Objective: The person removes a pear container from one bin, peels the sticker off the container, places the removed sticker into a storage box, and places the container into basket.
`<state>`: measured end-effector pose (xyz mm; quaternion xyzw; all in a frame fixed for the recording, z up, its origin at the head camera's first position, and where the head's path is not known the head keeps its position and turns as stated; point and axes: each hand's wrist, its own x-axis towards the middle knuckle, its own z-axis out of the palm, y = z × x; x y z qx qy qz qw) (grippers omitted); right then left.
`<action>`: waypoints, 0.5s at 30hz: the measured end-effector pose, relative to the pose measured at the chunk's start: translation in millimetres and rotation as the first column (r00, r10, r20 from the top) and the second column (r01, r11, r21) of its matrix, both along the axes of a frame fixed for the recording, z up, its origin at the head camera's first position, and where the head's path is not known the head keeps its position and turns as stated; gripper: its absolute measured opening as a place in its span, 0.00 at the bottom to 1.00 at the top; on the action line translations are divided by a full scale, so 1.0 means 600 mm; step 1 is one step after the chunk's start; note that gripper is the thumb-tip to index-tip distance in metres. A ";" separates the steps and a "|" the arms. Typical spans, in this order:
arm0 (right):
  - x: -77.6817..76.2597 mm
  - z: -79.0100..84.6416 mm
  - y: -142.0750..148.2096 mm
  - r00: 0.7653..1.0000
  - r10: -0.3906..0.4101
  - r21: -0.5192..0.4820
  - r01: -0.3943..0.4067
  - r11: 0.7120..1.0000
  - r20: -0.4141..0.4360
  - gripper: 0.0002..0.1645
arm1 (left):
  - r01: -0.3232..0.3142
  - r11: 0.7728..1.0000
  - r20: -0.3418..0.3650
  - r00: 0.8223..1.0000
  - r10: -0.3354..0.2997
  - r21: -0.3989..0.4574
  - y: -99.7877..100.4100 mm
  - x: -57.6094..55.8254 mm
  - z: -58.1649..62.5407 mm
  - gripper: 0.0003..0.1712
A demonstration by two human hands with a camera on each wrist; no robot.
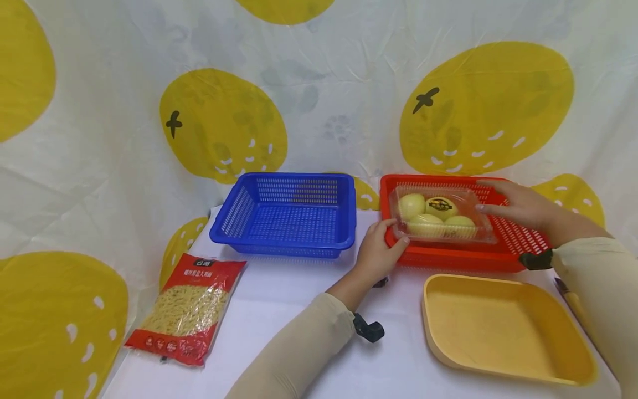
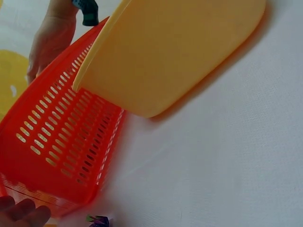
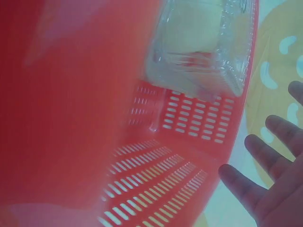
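In the head view, a clear plastic box (image 1: 476, 213) of several pale yellow round fruits (image 1: 427, 226) sits inside the red slotted basket (image 1: 448, 259). My left hand (image 1: 376, 252) is at the basket's front left corner, its thumb and forefinger spread and touching the box's left end. On the other side, my right hand (image 1: 523, 208) reaches over the basket's right part with fingers extended towards the box. The right wrist view shows these fingers (image 3: 270, 158) spread apart, with nothing between them; the box (image 3: 189, 56) lies above the slotted floor.
A blue basket (image 1: 286, 246) stands left of the red one. At far left lies a red bag of spiral pasta (image 1: 184, 310). In front of the red basket is a yellow tray (image 1: 493, 327), with a wooden-handled brush (image 1: 573, 302) partly behind my right sleeve.
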<state>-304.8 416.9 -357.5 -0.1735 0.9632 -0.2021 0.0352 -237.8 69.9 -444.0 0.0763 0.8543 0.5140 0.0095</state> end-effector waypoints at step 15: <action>-0.028 0.000 0.002 0.998 0.003 0.058 -0.007 0.998 0.068 0.48 | 0.034 0.994 0.010 0.999 -0.035 0.107 -0.002 -0.005 -0.019 0.28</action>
